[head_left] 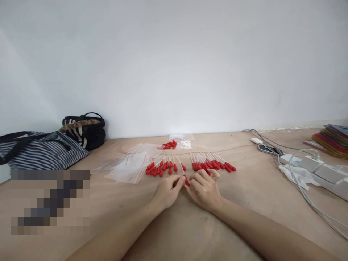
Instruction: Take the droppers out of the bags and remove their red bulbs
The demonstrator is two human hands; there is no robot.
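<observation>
Forearms (261, 224) nearest me lead to left hand (170, 189) and right hand (204, 187), pinching between them a red bulb (186, 180) slanting away leftward.

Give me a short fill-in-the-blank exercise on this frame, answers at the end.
1. Between the left hand and the right hand shows a bulb coloured ____.
2. The fanned-out droppers beyond the hands lie in ____ groups.
3. In the picture, the overlapping clear plastic bags lie to the ____ of those groups.

Missing words: red; two; left.
</observation>
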